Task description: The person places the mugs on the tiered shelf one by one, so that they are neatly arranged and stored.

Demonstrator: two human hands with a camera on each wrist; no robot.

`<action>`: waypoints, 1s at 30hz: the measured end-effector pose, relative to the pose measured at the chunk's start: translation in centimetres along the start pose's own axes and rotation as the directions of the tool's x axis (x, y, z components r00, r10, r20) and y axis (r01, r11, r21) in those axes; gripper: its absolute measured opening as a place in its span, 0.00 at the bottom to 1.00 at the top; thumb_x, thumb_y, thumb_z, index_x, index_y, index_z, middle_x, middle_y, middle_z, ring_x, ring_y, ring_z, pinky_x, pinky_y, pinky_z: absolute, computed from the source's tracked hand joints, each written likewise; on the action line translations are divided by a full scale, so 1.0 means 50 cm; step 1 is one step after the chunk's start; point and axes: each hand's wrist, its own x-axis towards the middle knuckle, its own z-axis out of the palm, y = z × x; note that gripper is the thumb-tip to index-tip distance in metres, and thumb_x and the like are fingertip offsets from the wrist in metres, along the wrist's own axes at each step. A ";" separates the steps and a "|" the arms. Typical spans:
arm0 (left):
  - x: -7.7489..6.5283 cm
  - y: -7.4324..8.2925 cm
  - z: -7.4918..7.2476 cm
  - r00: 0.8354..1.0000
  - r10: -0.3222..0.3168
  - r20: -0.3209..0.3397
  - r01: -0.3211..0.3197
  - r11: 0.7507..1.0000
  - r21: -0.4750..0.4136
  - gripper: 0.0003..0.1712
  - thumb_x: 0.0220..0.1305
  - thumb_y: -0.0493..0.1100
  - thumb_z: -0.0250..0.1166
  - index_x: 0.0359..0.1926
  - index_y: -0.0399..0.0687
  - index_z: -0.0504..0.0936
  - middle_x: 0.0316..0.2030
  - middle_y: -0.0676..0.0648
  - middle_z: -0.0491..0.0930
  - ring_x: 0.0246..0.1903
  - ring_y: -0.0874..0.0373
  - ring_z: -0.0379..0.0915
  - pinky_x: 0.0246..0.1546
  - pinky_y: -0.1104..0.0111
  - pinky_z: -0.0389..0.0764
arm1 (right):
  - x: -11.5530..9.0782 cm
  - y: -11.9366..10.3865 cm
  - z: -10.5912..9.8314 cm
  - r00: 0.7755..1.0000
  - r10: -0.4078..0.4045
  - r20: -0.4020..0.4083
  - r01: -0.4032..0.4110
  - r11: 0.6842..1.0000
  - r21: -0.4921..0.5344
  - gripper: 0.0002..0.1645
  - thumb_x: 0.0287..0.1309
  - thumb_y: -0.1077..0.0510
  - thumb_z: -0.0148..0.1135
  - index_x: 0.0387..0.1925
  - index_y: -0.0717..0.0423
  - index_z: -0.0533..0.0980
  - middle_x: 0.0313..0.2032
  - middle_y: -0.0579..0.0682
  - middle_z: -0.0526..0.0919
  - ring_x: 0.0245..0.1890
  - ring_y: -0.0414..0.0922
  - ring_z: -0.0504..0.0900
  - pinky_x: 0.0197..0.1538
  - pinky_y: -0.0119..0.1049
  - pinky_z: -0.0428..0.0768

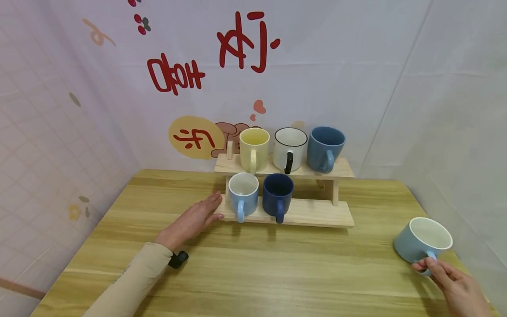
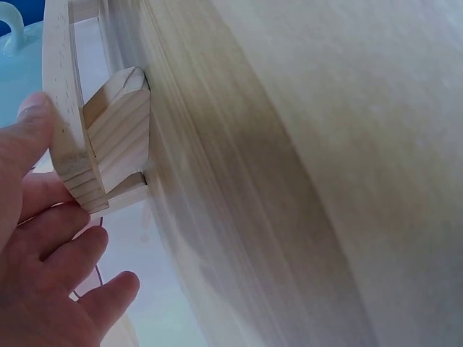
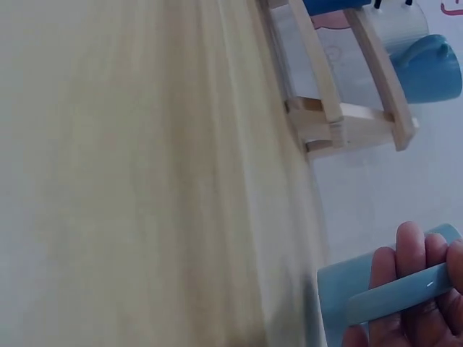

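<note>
At the table's right side my right hand (image 1: pixel 455 281) grips the handle of a light blue mug (image 1: pixel 409 243) with a pale inside. This mug (image 3: pixel 334 285) is tilted; whether its base touches the table I cannot tell. My left hand (image 1: pixel 194 220) holds the left end of the lower plank of a two-tier wooden rack (image 1: pixel 317 213). In the left wrist view, the thumb lies on one side of the plank (image 2: pixel 69 137) and fingers on the other. On the lower tier stand a light blue mug (image 1: pixel 248 203) and a navy mug (image 1: pixel 273 200), handles forward.
The upper tier holds a yellow mug (image 1: pixel 245 152), a white mug (image 1: pixel 280 154) with black rim and handle, and a blue mug (image 1: pixel 317 154). Behind the wooden table (image 1: pixel 277 273) hangs a printed white cloth (image 1: pixel 336 88). Cloth also borders both sides.
</note>
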 end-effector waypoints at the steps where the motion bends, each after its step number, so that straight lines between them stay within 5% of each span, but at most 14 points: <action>1: 0.000 0.000 0.000 1.000 -0.001 0.001 0.001 1.000 -0.001 0.38 0.77 0.52 0.61 0.75 0.30 0.65 0.77 0.34 0.59 0.75 0.39 0.57 0.71 0.42 0.64 | 0.001 0.001 0.001 0.999 -0.041 0.015 0.040 0.995 0.092 0.21 0.82 0.60 0.44 0.46 0.63 0.85 0.40 0.42 0.90 0.46 0.25 0.83 0.48 0.11 0.72; 4: 0.000 0.000 0.001 1.000 -0.004 -0.002 0.004 1.000 -0.002 0.38 0.77 0.52 0.61 0.75 0.30 0.65 0.77 0.34 0.59 0.75 0.39 0.57 0.72 0.43 0.64 | 0.006 -0.004 0.006 0.989 -0.142 0.039 0.125 0.951 0.285 0.21 0.81 0.66 0.41 0.48 0.64 0.84 0.42 0.45 0.90 0.48 0.29 0.84 0.51 0.12 0.71; 7: -0.001 0.000 0.000 1.000 -0.005 -0.006 0.005 1.000 -0.006 0.38 0.77 0.52 0.61 0.75 0.30 0.65 0.77 0.34 0.59 0.75 0.39 0.57 0.72 0.43 0.63 | 0.010 -0.022 0.015 0.980 -0.196 0.035 0.172 0.923 0.345 0.21 0.81 0.68 0.40 0.49 0.66 0.82 0.43 0.46 0.89 0.49 0.33 0.86 0.52 0.14 0.73; 18: -0.007 -0.004 -0.004 1.000 -0.009 -0.008 0.009 1.000 -0.005 0.37 0.77 0.51 0.61 0.75 0.30 0.65 0.77 0.34 0.59 0.75 0.38 0.57 0.72 0.43 0.63 | 0.022 -0.099 0.067 0.971 -0.239 0.029 0.215 0.916 0.339 0.17 0.80 0.68 0.43 0.52 0.76 0.77 0.43 0.47 0.88 0.51 0.37 0.86 0.56 0.20 0.76; 30: -0.001 -0.001 -0.001 1.000 -0.004 -0.004 0.004 1.000 -0.015 0.38 0.77 0.52 0.60 0.75 0.30 0.65 0.77 0.34 0.59 0.76 0.39 0.56 0.72 0.44 0.63 | 0.032 -0.170 0.161 0.963 -0.233 0.133 0.187 0.938 0.291 0.18 0.82 0.66 0.41 0.52 0.79 0.74 0.43 0.48 0.87 0.52 0.40 0.82 0.59 0.22 0.73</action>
